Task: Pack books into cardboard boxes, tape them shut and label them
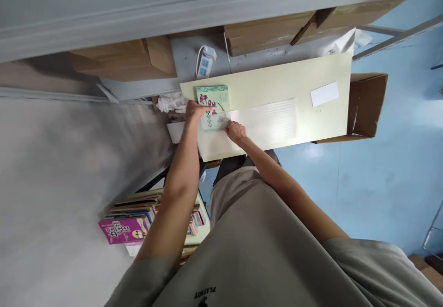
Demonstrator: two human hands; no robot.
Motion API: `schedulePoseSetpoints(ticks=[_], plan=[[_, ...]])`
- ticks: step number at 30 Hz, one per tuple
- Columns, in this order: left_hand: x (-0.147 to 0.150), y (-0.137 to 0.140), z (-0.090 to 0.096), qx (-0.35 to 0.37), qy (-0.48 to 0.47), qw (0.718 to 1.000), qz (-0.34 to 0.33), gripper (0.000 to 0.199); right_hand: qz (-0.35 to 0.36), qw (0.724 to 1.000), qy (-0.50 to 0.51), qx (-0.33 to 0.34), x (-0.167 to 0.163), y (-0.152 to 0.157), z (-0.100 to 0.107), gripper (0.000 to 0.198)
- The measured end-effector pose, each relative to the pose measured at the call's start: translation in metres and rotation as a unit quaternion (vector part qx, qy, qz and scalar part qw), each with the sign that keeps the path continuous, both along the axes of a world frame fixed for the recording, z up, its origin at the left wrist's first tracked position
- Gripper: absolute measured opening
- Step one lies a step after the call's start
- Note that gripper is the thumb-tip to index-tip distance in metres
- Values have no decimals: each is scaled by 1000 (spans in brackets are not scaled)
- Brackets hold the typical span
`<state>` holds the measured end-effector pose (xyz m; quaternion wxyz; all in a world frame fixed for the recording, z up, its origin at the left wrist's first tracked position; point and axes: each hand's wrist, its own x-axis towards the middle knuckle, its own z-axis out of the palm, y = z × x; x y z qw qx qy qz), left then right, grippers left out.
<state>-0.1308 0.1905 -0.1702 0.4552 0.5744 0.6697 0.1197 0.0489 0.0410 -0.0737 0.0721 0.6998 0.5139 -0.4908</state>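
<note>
From where I stand, the green book [222, 96] lies flat near the left end of the pale tabletop [321, 120], with a clear sheet [268, 121] reaching from its lower right part out to the right. The left hand [196, 109] rests at the book's left side, a finger or thumb stretched over the cover; I cannot tell whether its grip is clamped on anything or merely pressing. The right hand [236, 132] is by the lower right corner, its fingers curled in together, though I cannot make out whether the grip has the sheet pinched or just bears down on it.

The weak point, to my eye, is the sheet. It looks thin and slick, so a tug from that right hand could skew it against the book, or crease it if the pull is uneven. Should the left hand press too lightly, the book could turn or slide along with it. The tabletop's left edge is near, too, so a hard push that way could send the book over, towards the crumpled white material [171, 102] beyond. The white slip [324, 94] lies well apart, so I judge it safe enough.
</note>
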Motion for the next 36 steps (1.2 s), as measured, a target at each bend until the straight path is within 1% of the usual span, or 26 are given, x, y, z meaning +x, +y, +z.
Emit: schedulePoseSetpoints(ticks=[2, 3, 4, 5, 7, 10, 12, 13, 15, 17, 18, 19, 20, 21, 22, 23, 25, 27, 28, 29, 30, 32, 34, 36], plan=[[-7, 11, 7, -70, -54, 996, 33, 60, -12, 1000, 12, 6, 4, -1, -5, 30], [-8, 13, 13, -88, -74, 992, 51, 59, -20, 1000, 20, 10, 7, -2, -7, 27], [-8, 14, 19, -89, -92, 990, 56, 56, -28, 999, 32, 15, 10, -4, -9, 24], [-6, 13, 26, -80, -100, 990, 57, 54, -33, 998, 50, 21, 15, -7, -12, 20], [3, 11, 41, -44, -82, 994, 60, 51, -36, 994, 100, 39, 24, -14, -16, 19], [30, 7, 66, 46, -53, 997, 35, 50, -31, 985, 159, 58, 41, -24, -21, 27], [52, 0, 91, 105, -35, 994, -10, 48, -36, 982, 176, 59, 53, -31, -25, 24], [63, -5, 107, 132, -20, 990, -35, 46, -42, 980, 183, 63, 61, -35, -27, 23], [86, -21, 143, 172, 17, 981, -91, 42, -65, 976, 196, 70, 80, -43, -32, 23], [109, -41, 178, 203, 32, 970, -133, 37, -106, 971, 203, 67, 106, -51, -38, 25], [119, -52, 192, 217, 31, 966, -141, 35, -136, 967, 206, 62, 122, -56, -41, 25], [129, -62, 200, 224, 23, 965, -135, 36, -172, 961, 210, 57, 139, -61, -44, 26], [138, -73, 203, 221, 7, 968, -120, 40, -211, 951, 218, 53, 157, -66, -47, 26], [147, -83, 199, 208, -16, 973, -97, 46, -250, 940, 228, 52, 176, -71, -48, 28], [155, -93, 189, 186, -47, 979, -70, 52, -284, 926, 242, 51, 196, -76, -49, 33], [163, -104, 175, 156, -83, 983, -42, 57, -310, 914, 259, 49, 215, -82, -49, 41], [180, -128, 135, 87, -160, 983, 8, 62, -337, 895, 289, 42, 251, -91, -46, 64], [197, -154, 94, 14, -232, 970, 65, 65, -331, 891, 308, 31, 278, -99, -41, 81], [205, -166, 75, -17, -257, 961, 99, 68, -321, 894, 312, 25, 288, -102, -39, 85], [211, -178, 59, -43, -270, 953, 130, 70, -309, 897, 315, 18, 295, -104, -38, 85], [217, -188, 47, -63, -273, 947, 156, 73, -297, 901, 316, 14, 299, -105, -37, 81], [224, -200, 29, -90, -267, 941, 190, 76, -281, 904, 321, 15, 300, -106, -39, 62], [225, -203, 21, -96, -258, 939, 204, 76, -269, 909, 316, 23, 296, -104, -43, 42], [223, -201, 17, -88, -253, 941, 209, 75, -249, 924, 289, 27, 291, -100, -46, 28]])
